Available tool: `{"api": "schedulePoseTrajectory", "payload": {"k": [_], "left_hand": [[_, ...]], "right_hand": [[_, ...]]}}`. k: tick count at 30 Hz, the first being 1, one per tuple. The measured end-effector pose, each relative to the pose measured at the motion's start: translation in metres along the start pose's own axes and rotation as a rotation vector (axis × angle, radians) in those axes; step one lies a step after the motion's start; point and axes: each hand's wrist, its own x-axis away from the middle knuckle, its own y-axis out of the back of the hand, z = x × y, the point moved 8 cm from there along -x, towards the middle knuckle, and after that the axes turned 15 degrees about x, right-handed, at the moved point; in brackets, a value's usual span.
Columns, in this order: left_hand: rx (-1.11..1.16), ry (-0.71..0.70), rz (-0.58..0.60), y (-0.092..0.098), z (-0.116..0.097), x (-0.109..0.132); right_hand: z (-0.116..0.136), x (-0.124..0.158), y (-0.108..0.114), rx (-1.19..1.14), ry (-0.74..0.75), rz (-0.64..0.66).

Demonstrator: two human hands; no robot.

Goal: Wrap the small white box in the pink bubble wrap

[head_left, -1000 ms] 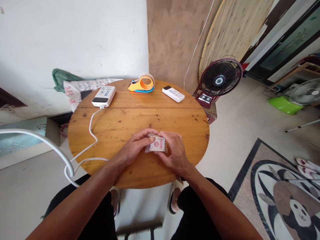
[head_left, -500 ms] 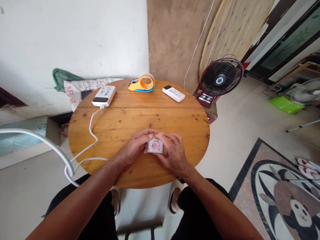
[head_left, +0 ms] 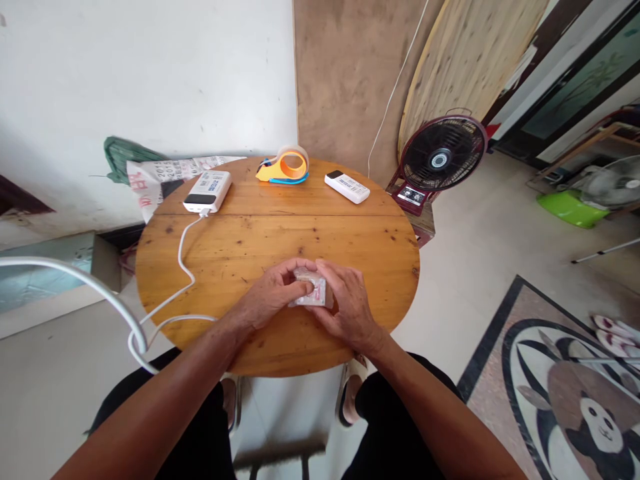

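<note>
A small white packet point(head_left: 319, 295) with pink print, wrapped in clear plastic, lies near the front middle of the round wooden table point(head_left: 260, 250). My left hand point(head_left: 273, 293) grips it from the left, its thumb lying across the top face and its fingers round the far edge. From the right, my right hand point(head_left: 350, 303) holds the packet between thumb and fingers. The fingertips of both hands meet at the far side of the packet.
An orange tape dispenser point(head_left: 284, 167) stands at the table's back. White power banks lie at back left point(head_left: 209, 191) and back right point(head_left: 347, 187); a white cable point(head_left: 181, 257) runs from the left one. A dark red fan point(head_left: 440, 160) stands beyond the right edge.
My left thumb has moved from the packet's far edge down onto its top face, covering part of the pink print. The packet and my right hand have stayed nearly in place.
</note>
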Motion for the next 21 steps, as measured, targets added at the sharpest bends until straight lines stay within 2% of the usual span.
{"api": "schedulePoseTrajectory", "payload": {"k": [5,9,13,21], "left_hand": [[-0.018,0.013,-0.018,0.0026,0.0014,0.0009],[-0.022,-0.004,0.011,0.0026,0.0017,0.0008],[-0.02,-0.003,-0.018,0.0029,0.0004,0.0013],[-0.054,0.007,-0.002,0.0005,-0.0015,0.0021]], "right_hand": [[-0.0053,0.0015,-0.005,-0.025,-0.038,0.043],[-0.0062,0.0003,-0.0014,-0.055,-0.057,0.016],[-0.0064,0.0002,0.0019,-0.073,-0.061,-0.023],[-0.0073,0.0008,-0.0018,-0.103,-0.071,0.021]]}}
